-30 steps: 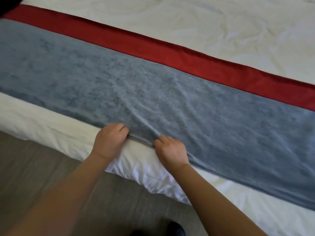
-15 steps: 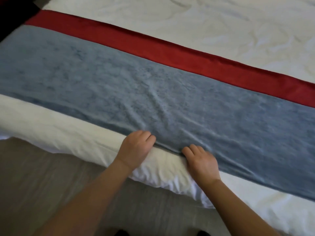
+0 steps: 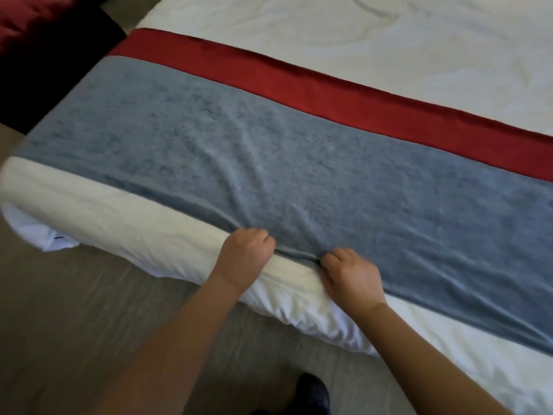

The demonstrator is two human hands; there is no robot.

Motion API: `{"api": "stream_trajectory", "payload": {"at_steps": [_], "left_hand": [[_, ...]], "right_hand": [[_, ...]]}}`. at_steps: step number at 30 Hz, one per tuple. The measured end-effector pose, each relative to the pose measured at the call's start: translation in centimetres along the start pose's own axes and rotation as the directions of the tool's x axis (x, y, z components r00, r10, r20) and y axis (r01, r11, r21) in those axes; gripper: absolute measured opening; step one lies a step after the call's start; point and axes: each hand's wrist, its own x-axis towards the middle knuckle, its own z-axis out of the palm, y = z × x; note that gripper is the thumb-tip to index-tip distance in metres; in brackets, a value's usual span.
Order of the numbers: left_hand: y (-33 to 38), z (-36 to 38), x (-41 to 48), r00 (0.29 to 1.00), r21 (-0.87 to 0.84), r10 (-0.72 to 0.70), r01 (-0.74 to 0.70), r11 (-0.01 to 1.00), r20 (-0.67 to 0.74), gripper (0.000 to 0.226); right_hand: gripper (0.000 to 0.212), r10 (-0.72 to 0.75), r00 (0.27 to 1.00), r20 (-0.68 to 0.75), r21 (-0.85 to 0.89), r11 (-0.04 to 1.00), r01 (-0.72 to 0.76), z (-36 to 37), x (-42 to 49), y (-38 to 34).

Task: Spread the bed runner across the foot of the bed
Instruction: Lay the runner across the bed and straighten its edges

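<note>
The blue-grey bed runner [image 3: 299, 163] with its red band lies flat across the foot of the white bed [image 3: 389, 46]. Both hands pinch the runner's near edge, close together: the left hand [image 3: 245, 256] and right hand [image 3: 350, 274] are curled shut on the fabric, which bunches into creases between them.

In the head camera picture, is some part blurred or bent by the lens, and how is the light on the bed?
Head view: the floor and both forearms look smeared by motion blur, while the grey and red bed runner near the left hand and right hand stays fairly sharp. The wide lens curves the edge of the bed. Light is soft and even, with no glare or hard shadows.
</note>
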Motion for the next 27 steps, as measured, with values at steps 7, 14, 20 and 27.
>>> {"api": "stream_trajectory", "payload": {"at_steps": [7,14,20,27], "left_hand": [[-2.1,0.1,0.2,0.997,0.046,0.070,-0.071,0.996,0.025,0.028],[-6.8,-0.2,0.2,1.000,0.087,-0.024,0.023,0.996,0.009,0.016],[-9.6,0.5,-0.9,0.998,0.049,0.004,-0.007,0.999,0.058,0.012],[-13.3,0.9,-0.8,0.984,-0.068,0.177,-0.177,0.982,-0.003,0.011]], "right_hand": [[0.018,0.024,1.000,-0.016,0.069,0.997,-0.023,0.1,0.9,-0.7],[0.020,-0.005,1.000,0.020,0.122,0.993,0.002,1.0,6.5,-5.0],[0.024,0.097,0.995,0.025,0.194,0.976,-0.100,3.1,7.0,-7.7],[0.016,0.183,0.982,-0.035,0.205,0.963,-0.172,3.3,8.4,-9.2]]}}
